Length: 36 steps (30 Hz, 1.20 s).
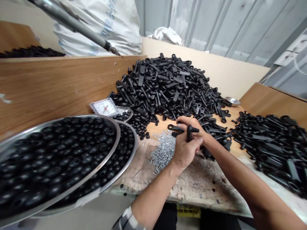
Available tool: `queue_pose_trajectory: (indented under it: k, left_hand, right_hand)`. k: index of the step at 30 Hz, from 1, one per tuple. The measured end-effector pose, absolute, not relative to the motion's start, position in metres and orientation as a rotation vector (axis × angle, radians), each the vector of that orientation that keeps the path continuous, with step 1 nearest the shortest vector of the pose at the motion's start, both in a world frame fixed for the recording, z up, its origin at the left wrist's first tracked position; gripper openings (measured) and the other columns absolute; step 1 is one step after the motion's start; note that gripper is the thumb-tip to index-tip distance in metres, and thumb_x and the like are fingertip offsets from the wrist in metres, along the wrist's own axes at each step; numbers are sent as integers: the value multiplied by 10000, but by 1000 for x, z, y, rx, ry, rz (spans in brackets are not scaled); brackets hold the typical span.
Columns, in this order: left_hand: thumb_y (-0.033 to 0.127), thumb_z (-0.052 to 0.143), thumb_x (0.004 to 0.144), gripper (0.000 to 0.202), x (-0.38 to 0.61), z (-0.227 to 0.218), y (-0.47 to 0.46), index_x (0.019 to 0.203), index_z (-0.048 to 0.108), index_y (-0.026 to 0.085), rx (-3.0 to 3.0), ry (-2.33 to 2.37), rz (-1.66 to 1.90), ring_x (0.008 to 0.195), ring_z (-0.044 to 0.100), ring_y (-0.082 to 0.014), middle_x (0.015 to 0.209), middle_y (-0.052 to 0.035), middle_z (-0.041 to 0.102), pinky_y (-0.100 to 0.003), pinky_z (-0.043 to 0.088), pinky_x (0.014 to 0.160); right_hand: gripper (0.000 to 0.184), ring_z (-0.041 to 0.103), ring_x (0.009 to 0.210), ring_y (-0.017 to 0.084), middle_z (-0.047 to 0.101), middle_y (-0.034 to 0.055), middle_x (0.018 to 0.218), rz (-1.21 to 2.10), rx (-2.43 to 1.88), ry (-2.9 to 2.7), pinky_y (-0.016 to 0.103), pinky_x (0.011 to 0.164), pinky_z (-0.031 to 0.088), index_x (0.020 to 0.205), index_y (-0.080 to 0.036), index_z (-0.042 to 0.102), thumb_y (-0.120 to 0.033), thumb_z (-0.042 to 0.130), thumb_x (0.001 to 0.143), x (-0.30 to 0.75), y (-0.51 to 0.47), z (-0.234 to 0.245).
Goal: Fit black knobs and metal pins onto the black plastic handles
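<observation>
My left hand (184,150) is closed round a black plastic lever handle (189,132), which points up from the fist. Just behind it, my right hand (195,124) has its fingers curled, with a small dark thing at the fingertips that I cannot make out; part of this hand is hidden by the left one. Another black lever (176,128) with a ring-shaped end lies beside the right fingers. To the left of both hands spreads a heap of small silver metal pins (163,151) on the worn tabletop.
Black levers form a tall pile (165,83) at the back, with a second pile (275,143) at right. Two overlapping metal trays (117,135) of black knobs stand at left. Near them are a square clock (105,107) and a small dish (130,114). A power driver (79,27) hangs upper left.
</observation>
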<state>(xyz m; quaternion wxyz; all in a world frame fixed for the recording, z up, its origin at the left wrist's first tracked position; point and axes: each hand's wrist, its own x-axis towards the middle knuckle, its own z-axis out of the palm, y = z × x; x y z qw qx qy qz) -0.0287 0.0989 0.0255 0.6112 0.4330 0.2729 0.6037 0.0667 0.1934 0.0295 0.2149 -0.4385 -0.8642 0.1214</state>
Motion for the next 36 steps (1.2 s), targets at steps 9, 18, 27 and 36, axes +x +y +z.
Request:
queue_pose_trajectory:
  k: [9, 18, 27, 36]
  left_hand:
    - [292, 614, 658, 146, -7, 3, 111, 648, 602, 147, 1073, 923, 1331, 405, 414, -49, 522, 42, 536, -181, 301, 396]
    - [271, 701, 605, 264, 1, -8, 108, 818, 655, 122, 1168, 954, 1130, 473, 515, -85, 656, -13, 638, -185, 371, 399]
    - [297, 629, 690, 253, -1, -9, 107, 882, 624, 133, 1089, 873, 1045, 412, 452, -65, 572, 14, 572, -178, 300, 371]
    - [260, 565, 711, 107, 5, -20, 106, 672, 578, 161, 1443, 1112, 1066, 435, 408, -69, 485, 57, 488, -194, 321, 448]
  right_hand:
    - [157, 556, 648, 112, 647, -10, 730, 761, -1062, -1753, 216, 610, 409, 854, -182, 664, -251, 652, 713, 143, 103, 14]
    - [132, 545, 639, 107, 612, 11, 697, 422, -1132, -1945, 206, 610, 388, 836, -176, 678, -173, 564, 770, 145, 88, -4]
    - [153, 545, 663, 110, 615, 8, 710, 525, -1144, -1866, 216, 648, 395, 884, -182, 663, -212, 533, 809, 146, 86, -2]
    - [215, 527, 485, 85, 594, -2, 596, 1394, -867, -1161, 205, 477, 409, 861, -149, 666, -308, 651, 718, 145, 88, 0]
